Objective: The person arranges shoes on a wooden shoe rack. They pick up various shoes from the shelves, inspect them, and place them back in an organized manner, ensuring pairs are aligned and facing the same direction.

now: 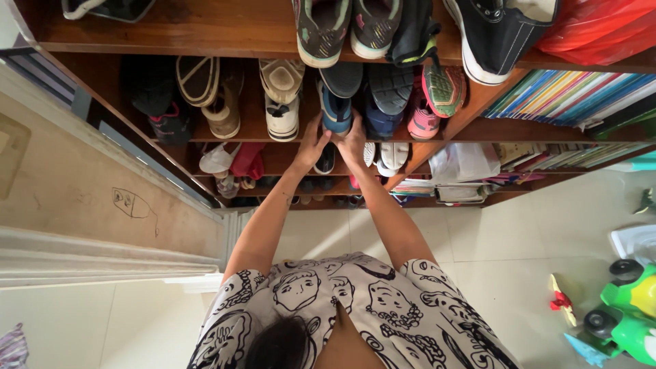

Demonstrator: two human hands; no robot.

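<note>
1. A red plastic bag bulges at the top right corner of the wooden shoe rack, beside a black-and-white sneaker.
2. A row of thin books with blue, green and white spines leans in the right-hand compartment below the bag; a clear plastic packet sits one shelf lower, above a stack of papers.
3. A small line drawing in dark pen marks the beige wall at left.
4. The blue shoe stands toe-down on the middle shelf, between a beige-and-white sneaker and a dark navy shoe. Its sole is dark grey, its upper bright blue with a paler patch.
5. The left hand presses its spread fingers against the shoe's left lower edge; the right hand cups the right lower edge. Both hands are partly open, clasping the shoe between them.
6. A green toy vehicle with black wheels lies on the tiled floor at right.
</note>
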